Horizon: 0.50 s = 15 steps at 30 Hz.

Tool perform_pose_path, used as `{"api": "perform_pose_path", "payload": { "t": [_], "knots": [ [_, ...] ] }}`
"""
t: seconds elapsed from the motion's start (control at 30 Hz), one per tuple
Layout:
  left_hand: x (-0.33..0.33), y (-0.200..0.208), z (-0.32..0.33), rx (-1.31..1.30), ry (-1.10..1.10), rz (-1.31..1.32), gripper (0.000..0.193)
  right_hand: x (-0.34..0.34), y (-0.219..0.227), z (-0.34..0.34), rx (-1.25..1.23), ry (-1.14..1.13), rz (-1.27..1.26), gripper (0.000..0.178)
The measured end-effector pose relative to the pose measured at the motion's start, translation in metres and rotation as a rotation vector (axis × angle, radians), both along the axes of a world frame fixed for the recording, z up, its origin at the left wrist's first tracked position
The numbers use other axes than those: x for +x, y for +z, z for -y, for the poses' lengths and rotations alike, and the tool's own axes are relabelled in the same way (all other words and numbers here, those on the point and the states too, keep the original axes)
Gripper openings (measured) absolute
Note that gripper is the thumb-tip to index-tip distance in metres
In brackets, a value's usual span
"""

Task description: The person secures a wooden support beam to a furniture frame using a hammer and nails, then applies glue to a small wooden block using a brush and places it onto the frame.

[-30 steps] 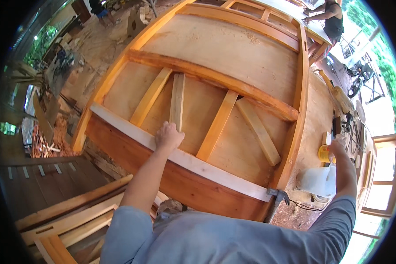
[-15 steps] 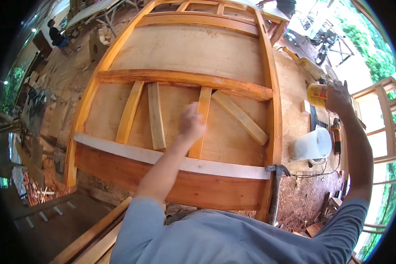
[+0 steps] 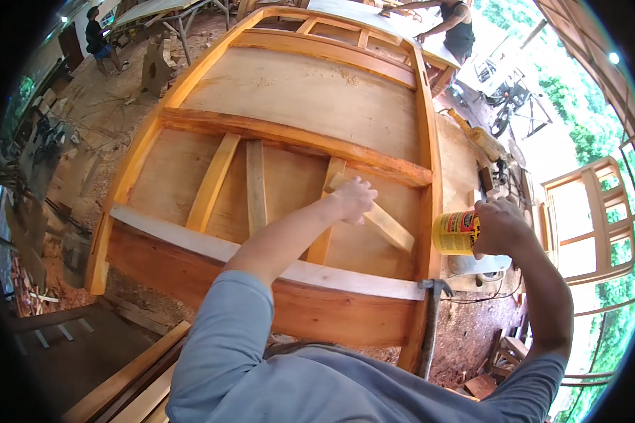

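Note:
My left hand [image 3: 356, 201] is closed around a loose pale wood strip [image 3: 390, 227], which slants across the right-hand bay of a large orange-stained wooden frame [image 3: 296, 144]. The strip's upper end crosses an upright slat [image 3: 319, 245]. Two other slats, one stained [image 3: 213, 183] and one paler [image 3: 256, 185], stand farther left in the same bay. In my right hand [image 3: 501, 224] is a yellow can [image 3: 456, 233] with a red label, held tilted just outside the frame's right side. Its opening is hidden by my fingers.
A hammer [image 3: 436, 289] rests at the frame's near right corner. Behind the can is a translucent plastic container [image 3: 480, 264], partly covered. Power tools [image 3: 485, 141] lie farther right. One person [image 3: 458, 32] leans over a far table; another [image 3: 99, 42] stands at far left.
My left hand has moved right from the upright slat and taken hold of the slanted strip, shifting its upper end. My right hand has brought the yellow can left and nearer the frame.

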<state>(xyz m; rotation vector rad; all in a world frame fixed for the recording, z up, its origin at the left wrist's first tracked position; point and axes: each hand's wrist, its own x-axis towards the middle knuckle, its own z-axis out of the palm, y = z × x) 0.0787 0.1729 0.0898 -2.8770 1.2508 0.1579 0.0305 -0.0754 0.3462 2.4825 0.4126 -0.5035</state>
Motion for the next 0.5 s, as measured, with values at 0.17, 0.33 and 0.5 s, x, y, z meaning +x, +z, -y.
{"api": "perform_pose_path", "payload": {
  "t": [0.17,0.33,0.5],
  "knots": [
    [-0.058,-0.018,-0.052,-0.108,0.542,-0.12,0.044,0.013,-0.032,-0.007,-0.014,0.093,-0.06,0.065],
    [-0.072,-0.013,-0.048,-0.314,0.991,-0.311,0.047,0.061,-0.133,-0.045,-0.209,-0.011,-0.233,0.058],
    [-0.107,-0.007,-0.033,-0.373,1.094,-0.407,0.046,0.065,-0.153,-0.101,-0.277,-0.185,-0.373,0.072]
  ]
}}
